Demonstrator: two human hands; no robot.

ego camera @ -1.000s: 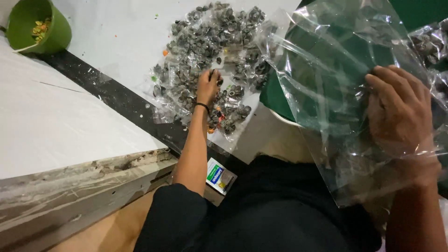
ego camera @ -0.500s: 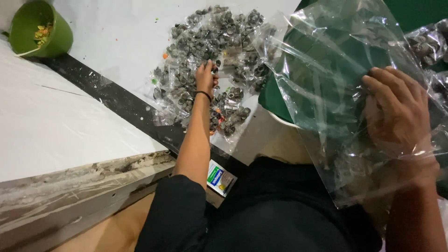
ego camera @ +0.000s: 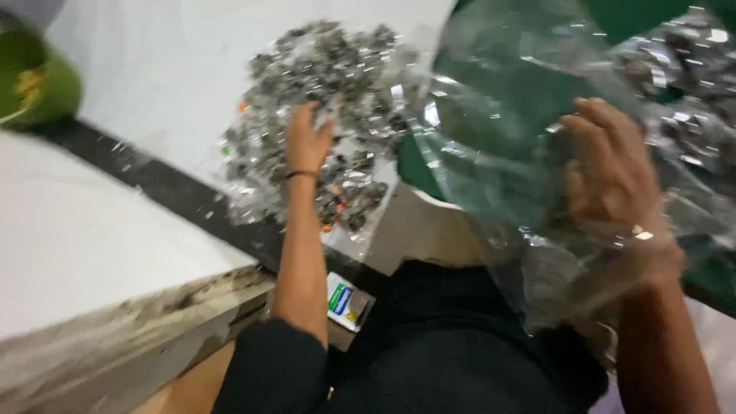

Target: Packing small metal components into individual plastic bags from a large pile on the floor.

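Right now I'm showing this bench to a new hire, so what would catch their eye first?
Probably the clear plastic bag that the right hand holds up at the right, glinting over something green. Next, the pile of small dark pieces on the white table, with the left hand reaching into it. A green bowl sits at the far left edge.

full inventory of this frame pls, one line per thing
pile of small wrapped pieces: one heap, grey-black with a few orange bits, on white table under left hand
clear plastic bag: one, transparent, held up at right
green bowl: one, green, upper left edge
white table: white, dark strip across it
small packet: one, white and green-blue, at table edge
left hand: reaching into the pile, black wristband
right hand: gripping the bag
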